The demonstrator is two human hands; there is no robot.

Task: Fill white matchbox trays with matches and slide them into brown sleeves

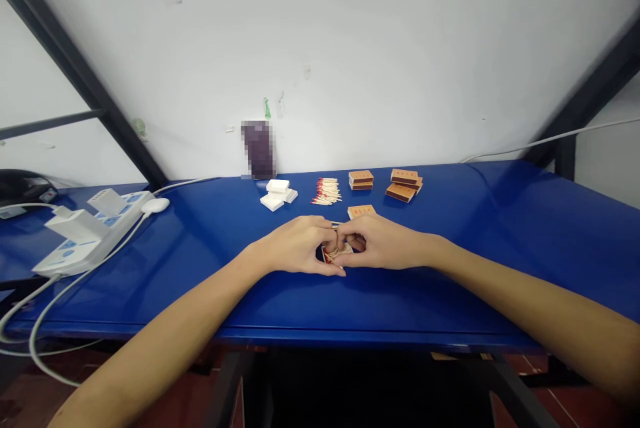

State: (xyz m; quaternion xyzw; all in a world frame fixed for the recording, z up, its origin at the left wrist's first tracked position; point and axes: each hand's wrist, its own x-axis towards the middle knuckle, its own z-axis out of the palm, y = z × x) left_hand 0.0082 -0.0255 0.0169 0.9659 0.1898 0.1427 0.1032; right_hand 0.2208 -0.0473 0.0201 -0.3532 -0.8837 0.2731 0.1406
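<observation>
My left hand (299, 245) and my right hand (381, 242) meet at the middle of the blue table (480, 241), fingers curled around a small matchbox tray with red-tipped matches (334, 255) held between them. An orange matchbox sleeve (361, 211) lies just behind my right hand. Further back sits a loose pile of matches (327, 191), with white inner trays (277, 193) to its left and stacks of orange matchboxes (361, 179) (404, 184) to its right.
A white power strip with plugged adapters (87, 231) and white cables lies at the table's left end. A dark object (259, 148) stands against the white wall. Black metal frame bars slant at both sides. The table's front edge (350, 338) runs below my forearms.
</observation>
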